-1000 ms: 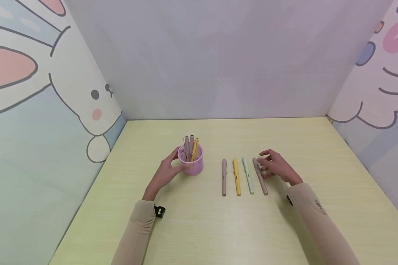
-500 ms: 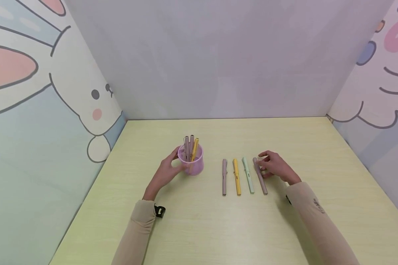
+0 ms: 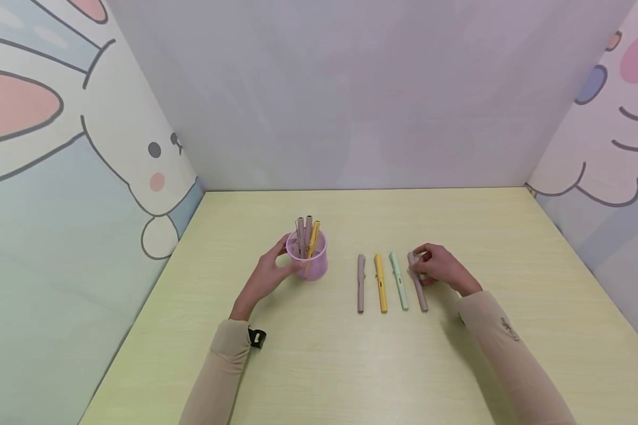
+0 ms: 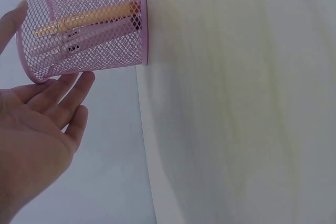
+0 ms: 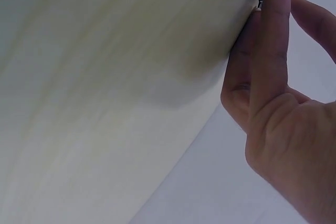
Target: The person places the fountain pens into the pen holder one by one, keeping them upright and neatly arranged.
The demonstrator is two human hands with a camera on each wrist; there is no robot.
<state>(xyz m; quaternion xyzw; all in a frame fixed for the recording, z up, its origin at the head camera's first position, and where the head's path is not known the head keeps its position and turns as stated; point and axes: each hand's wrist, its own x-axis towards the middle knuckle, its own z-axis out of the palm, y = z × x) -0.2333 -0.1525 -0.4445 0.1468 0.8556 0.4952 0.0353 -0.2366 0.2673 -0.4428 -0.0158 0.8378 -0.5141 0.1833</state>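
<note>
Bare bench (image 3: 351,366) spreads wide in front of the pens and behind them up to the back wall (image 3: 351,118). The pink mesh cup (image 3: 308,262) with its upright pens blocks the left-centre. Four pens lie in a close row (image 3: 390,283), with only narrow gaps between them. Painted side walls (image 3: 58,206) close both flanks.

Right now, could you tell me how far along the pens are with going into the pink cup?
Three pens already stand in the pink mesh cup, which the left hand touches at its side. The right hand pinches the top of the rightmost mauve pen, which lies on the table. Also lying there in the row: the mint pen, yellow pen and another mauve pen.
</note>
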